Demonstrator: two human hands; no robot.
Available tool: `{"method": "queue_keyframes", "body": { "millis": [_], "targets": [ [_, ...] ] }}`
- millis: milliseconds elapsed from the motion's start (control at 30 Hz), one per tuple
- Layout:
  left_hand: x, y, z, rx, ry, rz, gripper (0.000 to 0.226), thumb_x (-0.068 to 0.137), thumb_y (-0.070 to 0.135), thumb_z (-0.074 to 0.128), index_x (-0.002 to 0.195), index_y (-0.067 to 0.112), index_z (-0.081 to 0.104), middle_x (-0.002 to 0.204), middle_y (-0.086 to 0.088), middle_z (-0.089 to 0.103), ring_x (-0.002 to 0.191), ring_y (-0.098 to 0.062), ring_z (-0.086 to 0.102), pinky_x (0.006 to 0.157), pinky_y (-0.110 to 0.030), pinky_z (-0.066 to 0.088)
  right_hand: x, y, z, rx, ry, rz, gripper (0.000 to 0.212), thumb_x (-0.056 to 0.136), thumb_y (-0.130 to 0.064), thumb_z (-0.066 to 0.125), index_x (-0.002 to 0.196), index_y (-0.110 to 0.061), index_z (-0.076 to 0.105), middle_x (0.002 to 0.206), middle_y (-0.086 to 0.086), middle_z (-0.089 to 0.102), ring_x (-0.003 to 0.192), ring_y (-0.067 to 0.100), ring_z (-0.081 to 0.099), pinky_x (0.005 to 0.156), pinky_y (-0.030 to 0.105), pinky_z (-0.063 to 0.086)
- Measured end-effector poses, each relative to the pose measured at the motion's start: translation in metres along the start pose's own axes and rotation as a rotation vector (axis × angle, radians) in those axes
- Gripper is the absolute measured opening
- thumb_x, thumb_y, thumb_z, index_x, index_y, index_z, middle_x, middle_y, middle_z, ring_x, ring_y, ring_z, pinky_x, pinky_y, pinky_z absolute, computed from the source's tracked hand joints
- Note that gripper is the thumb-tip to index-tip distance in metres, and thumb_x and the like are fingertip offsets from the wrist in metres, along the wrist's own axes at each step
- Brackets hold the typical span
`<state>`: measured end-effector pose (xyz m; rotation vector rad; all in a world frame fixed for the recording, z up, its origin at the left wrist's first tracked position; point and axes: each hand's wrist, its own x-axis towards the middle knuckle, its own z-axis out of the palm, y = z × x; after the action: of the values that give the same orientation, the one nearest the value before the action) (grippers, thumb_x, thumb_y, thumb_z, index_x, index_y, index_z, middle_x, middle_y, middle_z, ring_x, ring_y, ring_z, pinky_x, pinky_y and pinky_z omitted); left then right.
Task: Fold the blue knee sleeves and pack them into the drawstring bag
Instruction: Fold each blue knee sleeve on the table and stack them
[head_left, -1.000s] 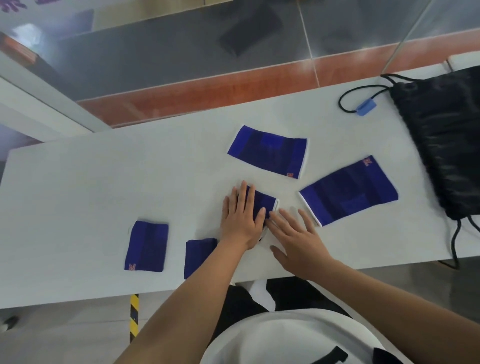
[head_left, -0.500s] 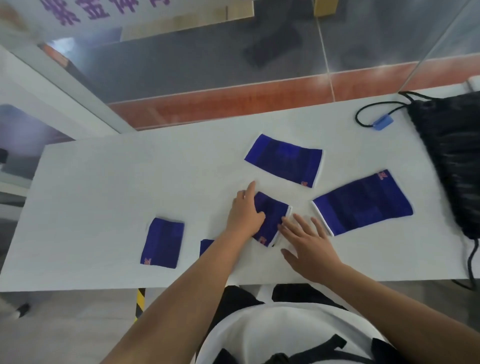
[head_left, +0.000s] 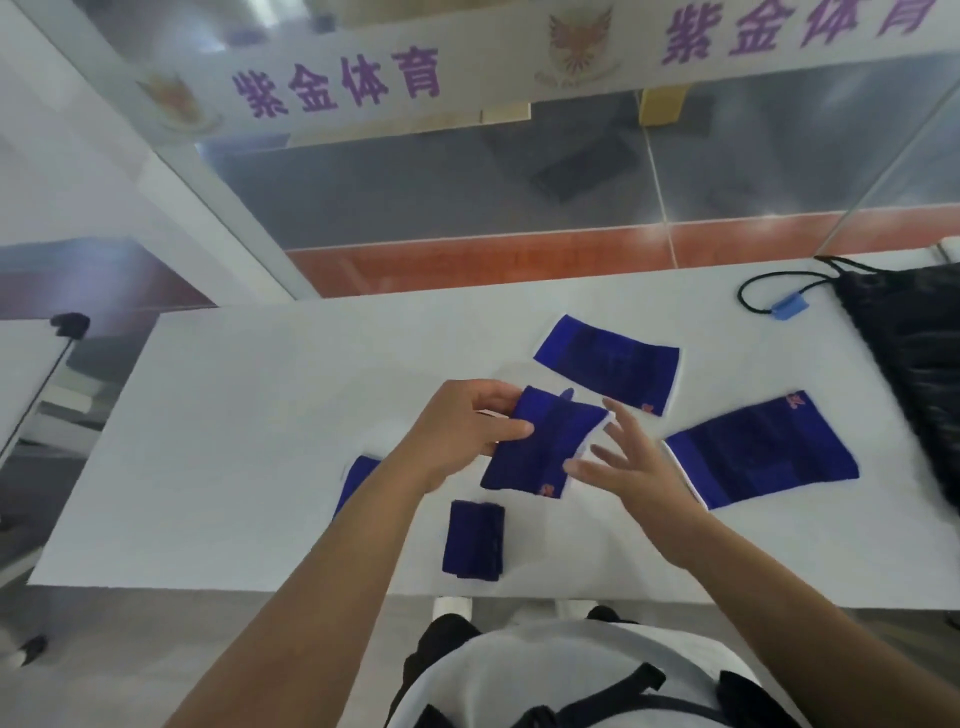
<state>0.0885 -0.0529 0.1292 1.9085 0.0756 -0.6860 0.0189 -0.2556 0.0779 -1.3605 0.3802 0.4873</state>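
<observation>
A: What surrounds the person?

B: A glass partition (head_left: 467, 208) stands past the far edge of the table, crossed by a white banner strip (head_left: 519, 57) with purple Chinese characters and a winged emblem. Beyond it lie grey floor tiles and an orange-red band (head_left: 519, 260).

A: And the work surface?

B: A long white table (head_left: 234, 415), plain and matte. At its far right corner lies the black drawstring bag (head_left: 914, 353), its cord looping out through a blue cord lock (head_left: 788, 307).

A: Where are the knee sleeves?

B: Two unfolded ones lie flat: one (head_left: 610, 364) toward the far side, one (head_left: 761, 457) to the right, near the bag. A folded sleeve (head_left: 472, 540) sits near the front edge, and another (head_left: 358, 480) is partly hidden behind the left forearm.

A: The hands?

B: The left hand (head_left: 462, 431) pinches the upper left edge of a folded blue sleeve (head_left: 540, 447), thumb on top, fingers behind; whether the sleeve is off the table cannot be told. The right hand (head_left: 628, 467) is spread open just beside the sleeve's right edge, holding nothing.
</observation>
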Motion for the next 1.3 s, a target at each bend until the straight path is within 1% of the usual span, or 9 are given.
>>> {"method": "queue_keyframes", "body": {
  "millis": [133,233,367,433,633,800,933,1167,1300],
  "targets": [
    [-0.048,0.001,-0.061,-0.23,-0.041,0.055,0.032,0.088,0.005,0.071,0.119,0.012,0.071,0.113,-0.006,0.075,0.1,-0.024,0.074,0.075,-0.035,0.061,-0.004,-0.029,0.044,0.17,-0.308,-0.035,0.051,0.084,-0.007,0.071,0.133,-0.011,0.057,0.127,0.01,0.069,0.117,0.032,0.066,0.098,0.047,0.054],
    [-0.067,-0.028,-0.095,-0.333,0.018,0.013,0.029,0.09,0.005,0.069,0.118,0.013,0.072,0.112,-0.01,0.075,0.101,-0.029,0.073,0.078,-0.043,0.062,-0.003,-0.027,0.084,0.138,-0.21,-0.012,0.035,0.089,-0.005,0.067,0.124,-0.004,0.065,0.12,0.015,0.072,0.109,0.032,0.07,0.093,0.048,0.054],
    [-0.081,-0.09,-0.118,-0.362,0.115,-0.116,0.025,0.095,0.012,0.065,0.116,0.023,0.073,0.106,-0.009,0.076,0.087,-0.023,0.075,0.066,-0.033,0.06,0.004,-0.001,0.144,-0.069,-0.037,0.129,0.017,0.092,-0.003,0.066,0.109,-0.001,0.069,0.104,0.017,0.076,0.09,0.033,0.075,0.078,0.046,0.061],
    [-0.084,-0.124,-0.127,-0.36,0.136,-0.181,0.026,0.095,0.012,0.064,0.115,0.028,0.071,0.105,-0.009,0.075,0.079,-0.016,0.073,0.064,-0.03,0.058,0.01,0.018,0.172,-0.201,0.019,0.18,0.013,0.091,0.0,0.065,0.101,-0.007,0.071,0.097,0.016,0.077,0.089,0.037,0.075,0.078,0.054,0.061],
    [-0.085,-0.207,-0.147,-0.319,0.103,-0.28,0.038,0.093,-0.003,0.059,0.115,0.029,0.055,0.116,-0.013,0.065,0.1,-0.03,0.068,0.068,-0.035,0.062,0.028,0.074,0.229,-0.355,0.173,0.342,0.016,0.091,-0.002,0.065,0.086,-0.017,0.069,0.092,0.008,0.074,0.085,0.028,0.074,0.073,0.048,0.064],
    [-0.063,-0.231,-0.164,-0.141,0.095,-0.186,0.032,0.094,0.001,0.061,0.11,0.029,0.064,0.122,0.002,0.061,0.102,-0.017,0.064,0.074,-0.033,0.063,0.052,0.097,0.251,-0.457,0.252,0.282,0.011,0.097,-0.009,0.059,0.098,-0.017,0.068,0.094,0.003,0.074,0.085,0.023,0.073,0.076,0.047,0.063],
    [-0.036,-0.231,-0.171,-0.037,0.085,-0.095,0.037,0.093,0.001,0.063,0.12,0.025,0.065,0.124,0.004,0.062,0.098,-0.01,0.065,0.07,-0.025,0.06,0.069,0.103,0.265,-0.511,0.407,0.203,0.041,0.098,-0.008,0.058,0.135,-0.023,0.048,0.092,-0.006,0.062,0.081,0.014,0.065,0.06,0.028,0.057],
    [-0.022,-0.241,-0.167,0.247,0.143,0.03,0.038,0.094,0.007,0.065,0.13,0.021,0.061,0.126,0.0,0.063,0.099,-0.013,0.061,0.084,-0.028,0.057,0.082,0.112,0.276,-0.539,0.516,0.141,0.043,0.099,-0.008,0.055,0.136,-0.023,0.039,0.095,0.0,0.061,0.077,0.013,0.062,0.057,0.025,0.055],
    [-0.022,-0.255,-0.162,0.35,0.163,0.142,0.04,0.093,0.014,0.068,0.131,0.022,0.06,0.13,-0.002,0.056,0.109,-0.017,0.061,0.092,-0.029,0.056,0.076,0.112,0.279,-0.639,0.525,0.074,0.052,0.1,-0.009,0.054,0.145,-0.023,0.031,0.132,0.007,0.053,0.094,0.013,0.061,0.066,0.015,0.047]
  ]
}}
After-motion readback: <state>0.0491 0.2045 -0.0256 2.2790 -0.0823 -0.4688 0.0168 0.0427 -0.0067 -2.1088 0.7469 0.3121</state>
